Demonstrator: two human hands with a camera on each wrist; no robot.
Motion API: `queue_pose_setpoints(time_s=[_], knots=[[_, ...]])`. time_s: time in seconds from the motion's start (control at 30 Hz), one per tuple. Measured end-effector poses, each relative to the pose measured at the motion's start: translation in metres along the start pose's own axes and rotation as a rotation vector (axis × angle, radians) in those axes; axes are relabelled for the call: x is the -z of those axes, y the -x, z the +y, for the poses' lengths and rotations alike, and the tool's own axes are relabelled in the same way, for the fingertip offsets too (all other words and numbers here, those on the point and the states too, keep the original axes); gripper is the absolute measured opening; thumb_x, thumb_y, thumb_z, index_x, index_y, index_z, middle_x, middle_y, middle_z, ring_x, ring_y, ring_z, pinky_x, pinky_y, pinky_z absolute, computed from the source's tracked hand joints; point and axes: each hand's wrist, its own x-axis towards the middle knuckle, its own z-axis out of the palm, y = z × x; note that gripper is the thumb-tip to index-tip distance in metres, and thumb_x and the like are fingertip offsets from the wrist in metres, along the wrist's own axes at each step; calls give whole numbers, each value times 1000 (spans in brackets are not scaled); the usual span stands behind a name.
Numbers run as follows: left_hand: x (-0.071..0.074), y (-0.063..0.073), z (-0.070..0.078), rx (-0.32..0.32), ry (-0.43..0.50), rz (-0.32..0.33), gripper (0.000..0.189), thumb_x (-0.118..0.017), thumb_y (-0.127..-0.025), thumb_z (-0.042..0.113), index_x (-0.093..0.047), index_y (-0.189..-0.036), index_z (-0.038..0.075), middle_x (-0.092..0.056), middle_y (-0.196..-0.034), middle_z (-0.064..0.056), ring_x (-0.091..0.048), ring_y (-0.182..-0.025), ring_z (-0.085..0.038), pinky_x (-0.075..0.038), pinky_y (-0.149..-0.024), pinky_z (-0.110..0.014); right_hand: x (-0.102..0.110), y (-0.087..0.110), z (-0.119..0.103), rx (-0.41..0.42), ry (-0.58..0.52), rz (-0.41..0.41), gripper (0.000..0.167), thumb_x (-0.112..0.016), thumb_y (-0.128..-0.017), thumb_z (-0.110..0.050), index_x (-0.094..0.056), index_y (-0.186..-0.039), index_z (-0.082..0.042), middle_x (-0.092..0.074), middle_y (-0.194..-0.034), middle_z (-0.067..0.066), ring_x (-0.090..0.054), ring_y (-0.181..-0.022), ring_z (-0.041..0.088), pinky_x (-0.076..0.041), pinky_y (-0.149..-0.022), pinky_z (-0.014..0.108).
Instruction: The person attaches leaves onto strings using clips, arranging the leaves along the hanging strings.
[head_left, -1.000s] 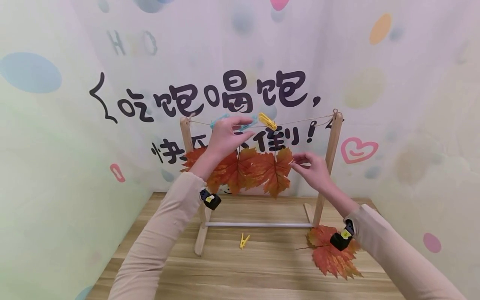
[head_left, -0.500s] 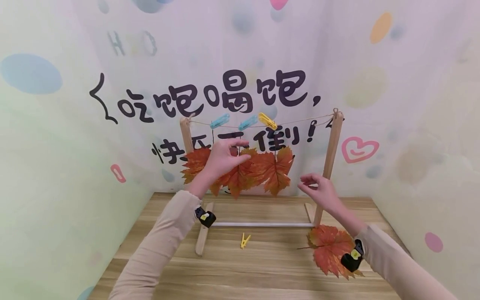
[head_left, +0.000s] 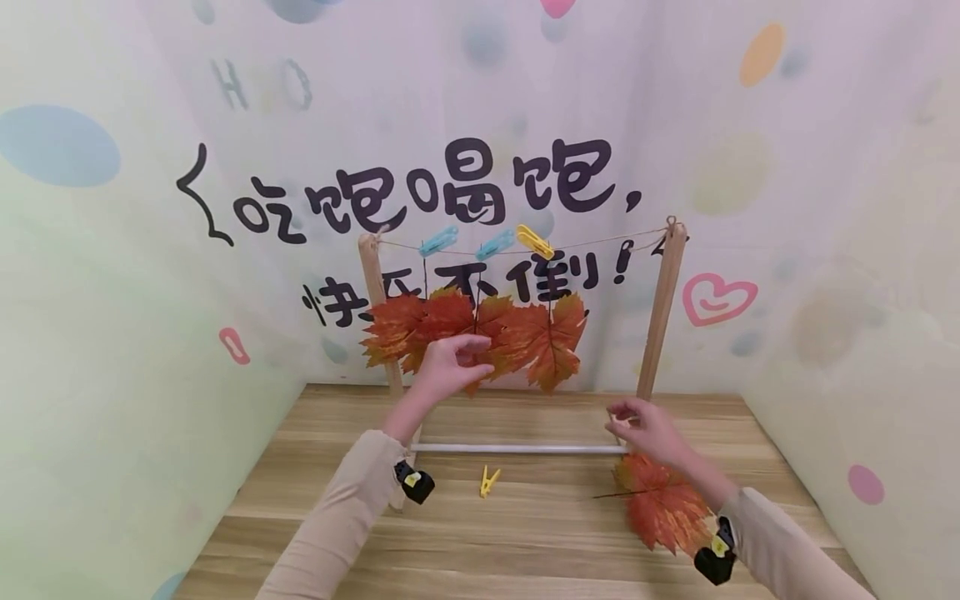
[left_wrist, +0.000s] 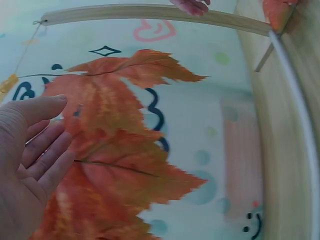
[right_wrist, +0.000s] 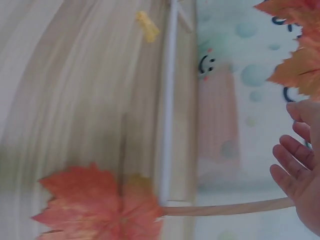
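Three orange-red maple leaves (head_left: 551, 346) hang by their stems from a string between two wooden posts. Two blue clothespins (head_left: 438, 242) and a yellow clothespin (head_left: 535, 242) pinch them to the line. My left hand (head_left: 450, 367) is in front of the middle leaf, fingers relaxed and holding nothing; the left wrist view shows its palm beside the leaves. Lower on the right, my right hand (head_left: 647, 429) hovers near the right post, empty, with loose fingers. Below it a fourth leaf (head_left: 663, 508) lies on the table, partly covered by the right wrist. A loose yellow clothespin (head_left: 489, 481) lies mid-table.
The right wooden post (head_left: 663, 308) and left post (head_left: 372, 271) rise from feet joined by a white rod (head_left: 517, 449) low over the wooden table (head_left: 540, 550). A printed curtain with black lettering stands behind.
Both hands have come down from the string and leaves, the left from near the blue clothespins, the right from beside the right-hand leaf. The hanging leaves stay on the line.
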Motion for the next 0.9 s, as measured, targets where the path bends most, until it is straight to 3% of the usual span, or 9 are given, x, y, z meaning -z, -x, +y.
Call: queue_pose_setpoints(time_s=[0.27,0.4,0.57,0.7,0.9], knots=[[-29,21,-32,61,14,-32,33,-73,-74,5,-64,-106,1,-66,-103,-12,-63,-95,-23,-52,-78,-33,-25,16,22,-3,43,-70,19,-67,-81,-8,-63,-97,1,-64,-93,9,-60,-86,28,-51,-72,37],[-40,32,-44,127,56,-48,32,-72,-76,5,-63,-106,1,-65,-105,-13,-61,-97,-26,-50,-81,-36,-38,22,31,59,104,-105,18,-68,-79,-9,-63,-94,-1,-63,-90,8,-59,-83,26,-50,-71,41],[-56,43,-63,143,93,-57,30,-71,-76,5,-63,-103,-3,-64,-103,-17,-60,-97,-32,-51,-79,-34,-55,31,42,129,226,-156,19,-68,-75,-3,-63,-93,-2,-63,-90,9,-60,-83,26,-50,-71,39],[-69,52,-80,161,107,-53,30,-71,-74,3,-63,-102,-6,-64,-100,-20,-61,-94,-33,-52,-77,-33,-68,37,49,173,264,-206,22,-68,-70,1,-63,-92,0,-64,-89,10,-60,-82,25,-50,-71,38],[-88,64,-108,266,149,-7,32,-70,-72,-4,-61,-101,-12,-63,-97,-26,-64,-85,-33,-53,-70,-29,-77,46,54,181,245,-242,21,-70,-71,-2,-61,-90,0,-62,-86,9,-59,-80,25,-50,-69,36]])
